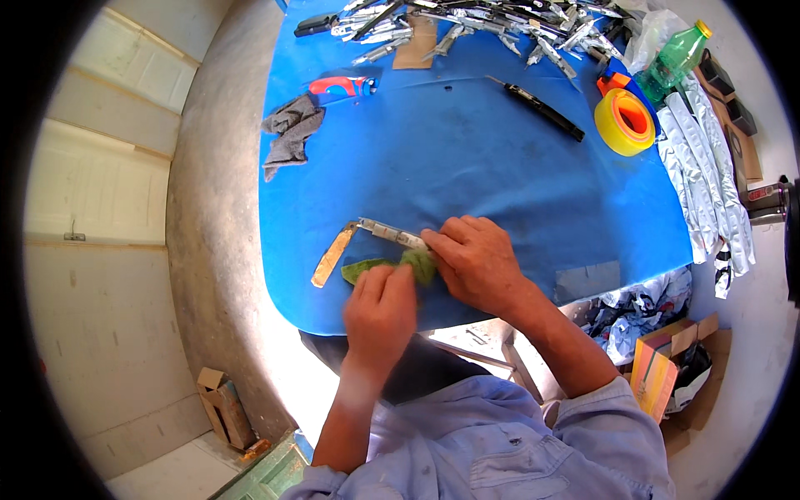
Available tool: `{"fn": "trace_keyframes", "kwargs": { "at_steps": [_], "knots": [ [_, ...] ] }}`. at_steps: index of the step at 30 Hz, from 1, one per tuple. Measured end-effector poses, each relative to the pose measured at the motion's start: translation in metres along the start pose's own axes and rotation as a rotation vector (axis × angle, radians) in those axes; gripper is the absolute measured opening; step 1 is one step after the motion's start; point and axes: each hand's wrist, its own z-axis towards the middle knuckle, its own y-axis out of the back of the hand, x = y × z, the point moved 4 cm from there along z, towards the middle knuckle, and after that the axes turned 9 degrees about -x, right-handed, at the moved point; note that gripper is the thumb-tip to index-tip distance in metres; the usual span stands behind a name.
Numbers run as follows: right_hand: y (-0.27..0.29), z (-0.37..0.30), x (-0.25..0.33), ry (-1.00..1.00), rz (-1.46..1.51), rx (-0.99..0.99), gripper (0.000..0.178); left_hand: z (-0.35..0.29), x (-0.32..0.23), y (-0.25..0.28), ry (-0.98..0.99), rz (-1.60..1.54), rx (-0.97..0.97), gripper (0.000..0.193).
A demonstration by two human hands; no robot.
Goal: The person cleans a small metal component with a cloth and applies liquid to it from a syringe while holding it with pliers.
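Observation:
A slim metal hardware piece (390,233) lies angled over the front of the blue table, its left end meeting a tan, worn-looking strip (335,255) at a bend. My right hand (479,262) grips the metal piece's right end between thumb and fingers. Just below it, my left hand (382,310) is closed on a green cloth (419,265). One part of the cloth bunches up beside the metal, while another sticks out to the left of my knuckles. My left fingertips are slightly blurred.
Many metal hardware pieces (550,50) pile up along the table's far edge. A black thin-tipped tool (542,112), yellow tape roll (625,123) and green bottle (677,60) are at right. A grey cloth (292,133) and red-and-blue tool (342,86) lie at left.

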Motion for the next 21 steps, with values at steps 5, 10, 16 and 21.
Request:
{"fn": "trace_keyframes", "kwargs": {
  "at_steps": [5,10,16,21],
  "knots": [
    [-0.001,-0.001,-0.001,0.002,0.015,0.010,0.023,0.028,0.003,-0.018,-0.018,-0.032,-0.023,0.014],
    [0.000,-0.001,0.000,0.000,-0.004,0.002,0.021,0.014,0.006,-0.022,0.063,0.018,0.026,0.012],
    [-0.002,0.001,0.001,0.000,-0.021,0.005,0.019,0.009,0.003,-0.012,0.072,0.016,0.026,0.012],
    [-0.001,0.000,0.000,0.020,-0.023,0.010,0.021,0.004,-0.002,-0.012,-0.034,-0.014,-0.038,0.014]
  ]
}}
